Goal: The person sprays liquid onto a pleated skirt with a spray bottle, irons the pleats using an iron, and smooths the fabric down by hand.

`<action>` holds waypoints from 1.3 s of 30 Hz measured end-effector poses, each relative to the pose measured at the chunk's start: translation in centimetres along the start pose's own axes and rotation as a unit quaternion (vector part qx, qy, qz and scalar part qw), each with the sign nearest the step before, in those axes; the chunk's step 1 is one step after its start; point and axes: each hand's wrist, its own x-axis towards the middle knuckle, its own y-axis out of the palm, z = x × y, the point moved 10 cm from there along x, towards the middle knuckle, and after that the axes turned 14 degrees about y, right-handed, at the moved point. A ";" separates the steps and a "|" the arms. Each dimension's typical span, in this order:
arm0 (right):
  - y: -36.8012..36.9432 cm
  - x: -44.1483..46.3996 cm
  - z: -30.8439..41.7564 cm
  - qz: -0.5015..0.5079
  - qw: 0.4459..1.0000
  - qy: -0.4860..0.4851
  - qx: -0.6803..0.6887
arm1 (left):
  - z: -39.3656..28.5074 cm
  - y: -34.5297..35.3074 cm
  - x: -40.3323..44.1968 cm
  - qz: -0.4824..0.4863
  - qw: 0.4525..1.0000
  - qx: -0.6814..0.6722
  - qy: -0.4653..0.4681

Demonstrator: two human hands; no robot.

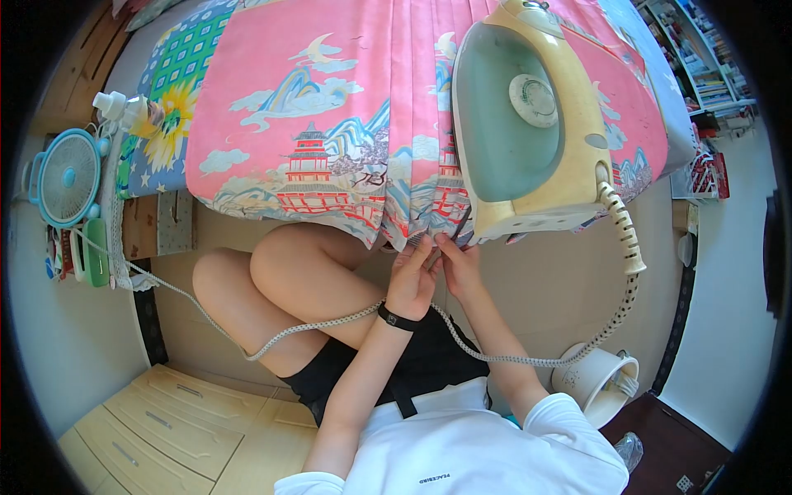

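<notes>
A pink pleated skirt-like cloth, printed with clouds, mountains and pagodas, lies spread over the bed with its hem at the front edge. My left hand, with a black band at the wrist, pinches the hem where the pleats meet. Right beside it, my right hand has its thumb and fingers closed on the same hem. A cream iron with a pale green see-through tank rests on the cloth, just above and to the right of my hands. Its speckled cord runs down and across my forearms and lap.
A blue fan and a white bottle stand at the left. Pale drawers fill the lower left. A white bin stands on the floor at lower right. Bookshelves are at the upper right.
</notes>
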 end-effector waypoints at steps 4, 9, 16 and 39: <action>-0.9 0.4 -1.1 0.011 0.999 0.017 -0.044 | -0.5 0.2 0.3 0.015 1.000 0.006 0.020; -1.8 0.1 -0.4 0.120 0.992 -0.018 0.019 | 0.6 -1.2 0.6 0.002 1.000 0.001 -0.017; -3.8 0.0 2.1 0.224 0.936 0.002 0.272 | 0.8 1.0 0.4 0.062 0.998 -0.009 -0.014; -11.1 -2.4 5.2 -0.107 0.972 0.030 -0.205 | -3.9 9.5 -9.0 0.069 0.979 0.123 -0.146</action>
